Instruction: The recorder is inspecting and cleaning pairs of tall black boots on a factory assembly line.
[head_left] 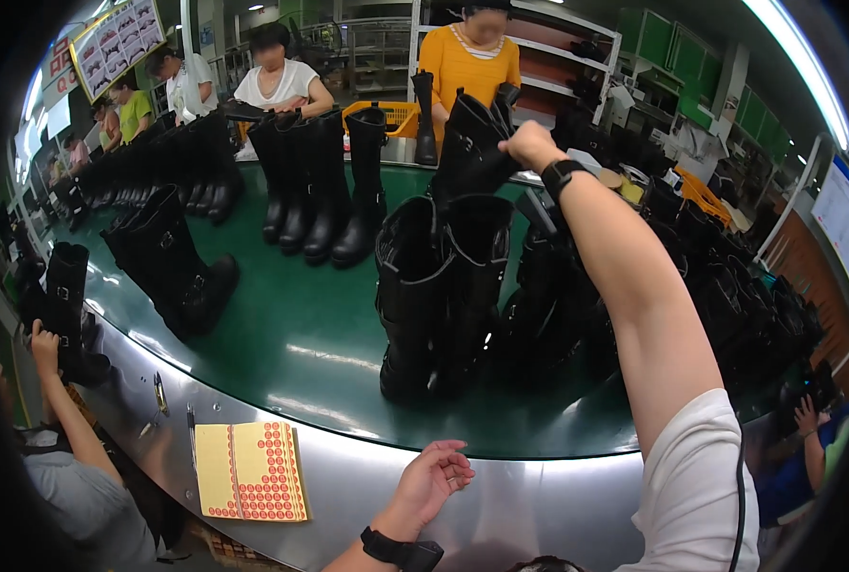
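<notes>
Right hand [531, 147] grips a tall glossy black boot [469, 148] near its upper edge, seemingly to steady it. Left hand [432, 480] is empty, loosely curled, over the silver metal worktop [363, 469].

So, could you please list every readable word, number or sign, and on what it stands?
I do not copy wording; here is where it stands.
Pale hanging sign, upper left: large red characters, readable.
Framed picture board: lettering too small to read.
Yellow pad with round red stickers: marks too small.
White wall board, right: too blurred.
Black boots: no lettering visible.
</notes>
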A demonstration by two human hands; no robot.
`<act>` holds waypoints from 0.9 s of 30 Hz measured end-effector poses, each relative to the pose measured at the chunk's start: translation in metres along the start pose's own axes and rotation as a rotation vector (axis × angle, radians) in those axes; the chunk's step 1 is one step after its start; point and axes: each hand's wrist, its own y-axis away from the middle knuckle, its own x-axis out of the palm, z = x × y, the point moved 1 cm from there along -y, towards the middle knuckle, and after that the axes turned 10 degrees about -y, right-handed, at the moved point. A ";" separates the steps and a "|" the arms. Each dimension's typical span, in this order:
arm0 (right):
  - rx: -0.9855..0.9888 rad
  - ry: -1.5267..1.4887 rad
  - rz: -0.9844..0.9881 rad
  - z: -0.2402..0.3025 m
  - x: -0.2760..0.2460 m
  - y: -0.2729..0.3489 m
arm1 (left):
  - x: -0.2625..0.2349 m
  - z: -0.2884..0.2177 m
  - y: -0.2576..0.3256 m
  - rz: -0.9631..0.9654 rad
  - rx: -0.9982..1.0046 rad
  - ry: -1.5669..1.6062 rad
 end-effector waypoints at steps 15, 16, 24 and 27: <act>-0.482 -0.022 -0.161 -0.001 -0.063 0.040 | 0.002 -0.001 -0.001 0.030 0.032 -0.111; -0.576 -0.127 -0.200 -0.002 -0.082 0.056 | 0.002 -0.002 -0.002 0.043 0.042 -0.122; -0.731 -0.627 0.018 -0.100 -0.178 0.333 | 0.015 -0.002 -0.003 -0.080 0.252 -0.461; -0.777 -0.328 0.155 -0.162 -0.178 0.438 | 0.034 -0.033 0.002 -0.590 0.755 -1.131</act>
